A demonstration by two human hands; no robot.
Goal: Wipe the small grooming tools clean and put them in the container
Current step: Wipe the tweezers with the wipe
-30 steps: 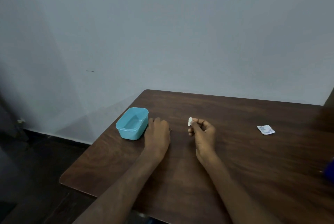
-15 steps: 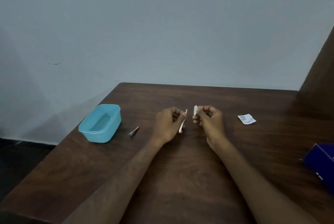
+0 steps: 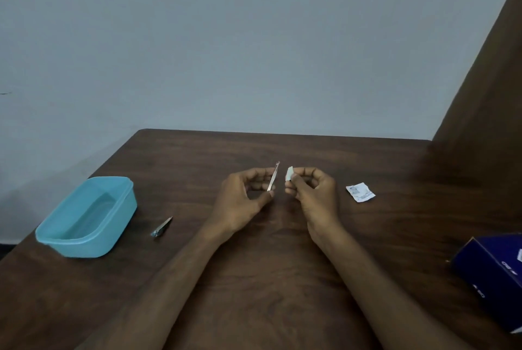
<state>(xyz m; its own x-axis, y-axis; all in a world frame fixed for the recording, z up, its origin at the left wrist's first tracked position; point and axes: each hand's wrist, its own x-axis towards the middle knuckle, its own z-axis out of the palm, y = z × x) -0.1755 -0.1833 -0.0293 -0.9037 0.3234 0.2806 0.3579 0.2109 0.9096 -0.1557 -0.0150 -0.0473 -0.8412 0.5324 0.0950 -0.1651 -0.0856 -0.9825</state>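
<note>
Head view: our left hand (image 3: 243, 200) now pinches up the tweezers (image 3: 273, 176), beside the wipe (image 3: 289, 174) pinched in our right hand (image 3: 313, 194), so wiping can begin.

I see table (image 3: 254, 279) dark matt wood grain | tub (image 3: 118, 225) smooth blue plastic | tweezers (image 3: 273, 177), clipper (image 3: 161, 227) shiny metal | packet (image 3: 360, 192) crinkled white

The room is dim and evenly lit, with a cool grey cast over the wall (image 3: 254, 38) and no glare anywhere. The dark bench (image 3: 254, 279) swallows most shadow, though a soft one falls on the wall at 9 o'clock. Detail is soft throughout, the blue box (image 3: 491, 273) at 4 o'clock is blurred, and wide-angle distortion bends the edges.
</note>
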